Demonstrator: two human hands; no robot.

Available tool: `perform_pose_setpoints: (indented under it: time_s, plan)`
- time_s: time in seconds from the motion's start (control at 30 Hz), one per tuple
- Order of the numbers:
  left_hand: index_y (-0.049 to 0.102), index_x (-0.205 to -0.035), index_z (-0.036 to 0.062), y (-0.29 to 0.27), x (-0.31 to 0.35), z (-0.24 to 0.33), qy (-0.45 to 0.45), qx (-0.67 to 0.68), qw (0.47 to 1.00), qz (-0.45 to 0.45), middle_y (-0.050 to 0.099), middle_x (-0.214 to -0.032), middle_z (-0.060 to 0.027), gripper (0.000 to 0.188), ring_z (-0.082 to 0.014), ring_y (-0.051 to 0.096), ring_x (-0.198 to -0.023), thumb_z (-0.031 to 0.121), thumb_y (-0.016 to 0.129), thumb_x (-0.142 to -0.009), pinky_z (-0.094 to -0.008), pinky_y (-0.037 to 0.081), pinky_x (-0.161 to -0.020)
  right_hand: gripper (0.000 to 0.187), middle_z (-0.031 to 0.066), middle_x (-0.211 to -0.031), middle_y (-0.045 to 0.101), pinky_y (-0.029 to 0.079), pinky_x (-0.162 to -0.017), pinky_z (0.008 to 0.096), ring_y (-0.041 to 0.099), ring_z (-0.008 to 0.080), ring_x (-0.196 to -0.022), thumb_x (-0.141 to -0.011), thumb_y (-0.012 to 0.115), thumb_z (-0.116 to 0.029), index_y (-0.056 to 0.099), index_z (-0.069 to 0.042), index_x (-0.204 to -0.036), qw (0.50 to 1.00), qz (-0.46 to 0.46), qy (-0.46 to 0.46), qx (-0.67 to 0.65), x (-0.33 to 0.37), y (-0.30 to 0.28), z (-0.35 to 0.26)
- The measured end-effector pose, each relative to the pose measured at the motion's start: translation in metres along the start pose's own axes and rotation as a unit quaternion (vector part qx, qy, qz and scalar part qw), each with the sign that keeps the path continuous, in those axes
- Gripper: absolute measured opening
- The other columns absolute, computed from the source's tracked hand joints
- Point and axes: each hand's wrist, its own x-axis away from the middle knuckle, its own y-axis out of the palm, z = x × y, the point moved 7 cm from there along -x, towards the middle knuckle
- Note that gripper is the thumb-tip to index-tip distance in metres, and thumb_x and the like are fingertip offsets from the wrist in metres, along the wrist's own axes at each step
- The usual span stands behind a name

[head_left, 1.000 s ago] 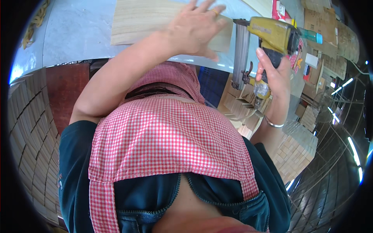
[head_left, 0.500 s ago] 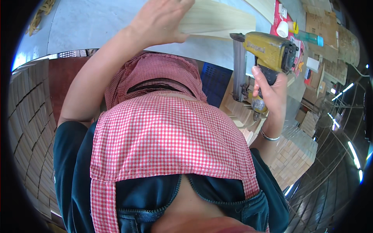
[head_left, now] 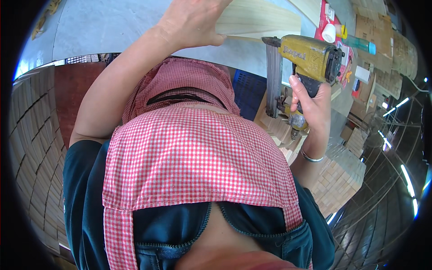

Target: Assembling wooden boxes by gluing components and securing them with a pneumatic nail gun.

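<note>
Head view: left hand (head_left: 193, 24) at left end of pale wooden board (head_left: 265, 18), which lies on the grey-blue tabletop (head_left: 103, 31) near its close edge; thumb extended beside the board's near edge, fingertips cut off by the upper rim, so cannot tell whether this hand clamps the board or only rests on it. Right hand (head_left: 315, 101) closed firmly round black handle of yellow nail gun (head_left: 308, 54), metal bracelet (head_left: 311, 156) on that wrist. Gun's dark nose at the board's right end, contact unclear; its long magazine slants down past the table edge. Right of the board: white cup (head_left: 329, 33), teal bottle (head_left: 360, 44). Blue crate (head_left: 249, 92) below table level. Stacked wood pieces (head_left: 337, 180) further right. Red-and-white checked apron (head_left: 198, 157) on the wearer
</note>
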Motion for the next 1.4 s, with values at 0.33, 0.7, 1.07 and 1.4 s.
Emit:
perform_pose_setpoints:
  time_s: [0.33,0.7,1.07,1.4]
  plan:
    - [0.053,-0.109,0.0008,-0.012,0.012,-0.008,-0.031,0.065,0.996,-0.061,0.053,-0.121,-0.0230,0.063,-0.0375,0.055,-0.112,0.029,0.085,-0.062,-0.0438,0.044,-0.102,0.020,0.0008,-0.059,0.057,0.041,-0.040,0.0221,0.048,0.0073,-0.044,-0.090,0.075,-0.015,0.067,0.001,-0.082,1.000,0.002,-0.006,0.009,0.000,0.005,-0.010]
    - [0.047,-0.113,0.0046,-0.050,0.019,-0.024,-0.017,0.236,0.971,-0.033,0.044,-0.136,-0.0248,0.058,-0.0417,0.050,-0.122,0.013,0.080,-0.066,-0.0445,0.044,-0.104,0.017,0.0015,-0.060,0.060,0.039,-0.040,0.0213,0.050,0.0087,-0.043,-0.089,0.074,-0.013,0.068,0.003,-0.095,0.997,-0.048,-0.065,-0.003,0.016,0.020,-0.073]
    - [0.043,-0.111,0.0060,-0.048,-0.004,0.005,0.032,0.230,0.973,0.009,0.047,-0.131,-0.0236,0.059,-0.0393,0.051,-0.115,0.014,0.079,-0.065,-0.0436,0.046,-0.099,0.019,0.0034,-0.061,0.063,0.040,-0.040,0.0217,0.052,0.0094,-0.042,-0.088,0.076,-0.013,0.069,0.004,-0.092,0.995,-0.055,-0.085,0.023,0.018,0.020,-0.076]
    - [0.042,-0.114,0.0045,-0.066,-0.008,0.002,0.066,0.217,0.972,0.064,0.049,-0.127,-0.0237,0.064,-0.0389,0.053,-0.113,0.019,0.079,-0.064,-0.0440,0.047,-0.097,0.017,0.0022,-0.061,0.062,0.041,-0.040,0.0213,0.051,0.0090,-0.042,-0.090,0.074,-0.013,0.068,0.003,-0.088,0.996,-0.028,-0.085,-0.013,0.024,0.026,-0.093]
